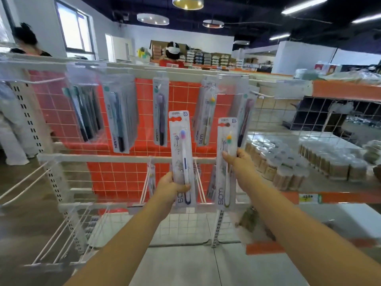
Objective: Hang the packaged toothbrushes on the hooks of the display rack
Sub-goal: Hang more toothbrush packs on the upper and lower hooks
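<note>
We stand in a shop aisle before a white wire display rack backed by orange grid panels. Our left hand grips the lower part of a clear-and-white toothbrush pack with a blue-handled brush, fingers wrapped round it, upright in front of the rack. Our right hand pinches a second clear pack with an orange-green bristled brush just beside it. Above them, more toothbrush packs hang from the top hooks. Bundled jars sit on the shelf to the right.
</note>
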Motion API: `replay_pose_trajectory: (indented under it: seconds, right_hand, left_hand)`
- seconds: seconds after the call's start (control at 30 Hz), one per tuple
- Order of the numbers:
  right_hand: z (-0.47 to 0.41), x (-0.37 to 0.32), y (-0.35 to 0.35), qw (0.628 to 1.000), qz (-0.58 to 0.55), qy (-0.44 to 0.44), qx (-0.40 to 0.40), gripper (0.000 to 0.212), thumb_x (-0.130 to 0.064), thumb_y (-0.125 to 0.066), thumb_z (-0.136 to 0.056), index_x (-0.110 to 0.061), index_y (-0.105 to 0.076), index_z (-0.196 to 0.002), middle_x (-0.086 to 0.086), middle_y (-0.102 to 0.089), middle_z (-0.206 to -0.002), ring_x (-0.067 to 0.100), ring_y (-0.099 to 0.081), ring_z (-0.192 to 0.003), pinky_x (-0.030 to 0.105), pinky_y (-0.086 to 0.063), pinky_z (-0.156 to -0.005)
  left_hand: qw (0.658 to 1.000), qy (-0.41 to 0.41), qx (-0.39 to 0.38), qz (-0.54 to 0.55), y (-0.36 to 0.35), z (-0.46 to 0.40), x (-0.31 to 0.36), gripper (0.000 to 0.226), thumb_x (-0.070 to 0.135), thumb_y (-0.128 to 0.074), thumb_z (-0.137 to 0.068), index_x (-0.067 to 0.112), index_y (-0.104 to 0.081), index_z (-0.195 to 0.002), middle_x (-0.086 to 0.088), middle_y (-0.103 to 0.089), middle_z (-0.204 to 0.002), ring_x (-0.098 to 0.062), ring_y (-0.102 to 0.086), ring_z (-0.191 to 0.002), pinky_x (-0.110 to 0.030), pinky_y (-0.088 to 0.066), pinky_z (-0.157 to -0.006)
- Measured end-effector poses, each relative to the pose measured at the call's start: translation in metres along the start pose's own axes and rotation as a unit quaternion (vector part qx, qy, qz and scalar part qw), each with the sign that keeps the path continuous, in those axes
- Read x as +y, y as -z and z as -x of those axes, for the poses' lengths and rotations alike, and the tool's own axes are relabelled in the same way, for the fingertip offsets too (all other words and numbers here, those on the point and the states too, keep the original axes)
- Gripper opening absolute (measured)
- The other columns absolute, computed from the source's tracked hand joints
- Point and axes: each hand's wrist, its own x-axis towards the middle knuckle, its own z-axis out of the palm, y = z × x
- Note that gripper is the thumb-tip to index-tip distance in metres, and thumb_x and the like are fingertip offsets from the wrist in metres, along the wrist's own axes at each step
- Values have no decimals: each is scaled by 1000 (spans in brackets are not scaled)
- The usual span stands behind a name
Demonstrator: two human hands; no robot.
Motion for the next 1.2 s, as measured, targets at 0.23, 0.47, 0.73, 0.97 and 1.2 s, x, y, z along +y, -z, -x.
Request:
replay_pose_trajectory:
  seconds: [0.23,0.47,0.73,0.97,1.2]
  right_hand:
    - [-37,-36,-13,999,-15,24,25,9,-20,-53,-95,-24,-55,-86,12,-67,-108,32,-65,-99,55,-51,-87]
    - [-46,-49,-20,994,22,110,10,5,-18,-49,-97,-16,-51,-101,15,-63,-108,31,-63,-93,47,-55,-82]
    - [-47,-46,-22,990,61,115,-61,9,-21,-47,-97,-21,-50,-106,6,-62,-105,23,-62,-94,39,-54,-81]
    - [-66,-47,-22,983,142,92,-67,23,-25,-43,-99,-23,-37,-77,-5,-46,-76,7,-46,-66,21,-39,-56]
    - [-102,-64,-30,968,224,66,-88,17,-24,-35,-102,-10,-36,-111,-1,-43,-81,6,-42,-64,11,-36,-39]
  left_hand:
    - [1000,-1,5,-4,2,-20,7,40,-12,-59,-79,4,-56,-116,-16,-65,-108,-36,-60,-105,-55,-46,-95]
    - [1000,-7,-3,1,6,-34,10,39,-12,-56,-81,6,-56,-115,-13,-68,-104,-33,-63,-102,-51,-48,-92]
    - [1000,-11,-12,-14,0,-39,2,35,-12,-57,-81,13,-59,-105,-4,-73,-90,-20,-69,-89,-34,-53,-75]
    - [999,12,-1,-30,-1,-52,3,34,-10,-58,-80,11,-58,-107,-5,-72,-92,-22,-68,-91,-41,-53,-82]
    - [999,16,19,-34,-6,-73,5,31,-9,-58,-81,13,-58,-103,-7,-69,-94,-21,-66,-89,-35,-53,-75]
